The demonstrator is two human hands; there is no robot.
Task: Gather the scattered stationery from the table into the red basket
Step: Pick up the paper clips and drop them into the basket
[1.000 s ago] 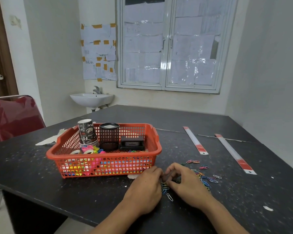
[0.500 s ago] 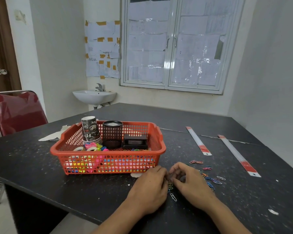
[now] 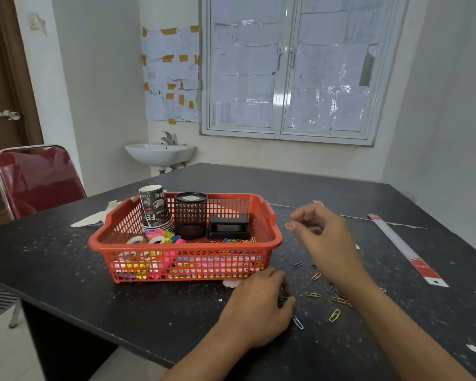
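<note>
Risen from the paper clips near the worktop's front edge, the right hand pinches an orange clip beside the red basket, likely due over its rim next; the left hand grips others.

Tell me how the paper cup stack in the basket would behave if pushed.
The paper cup stack is probably light and, being tall, might slide or tip easily. It stands mouth-down, wider at the base, which likely helps. The red basket wall and the mesh pen holder beside it would probably catch it.
</note>
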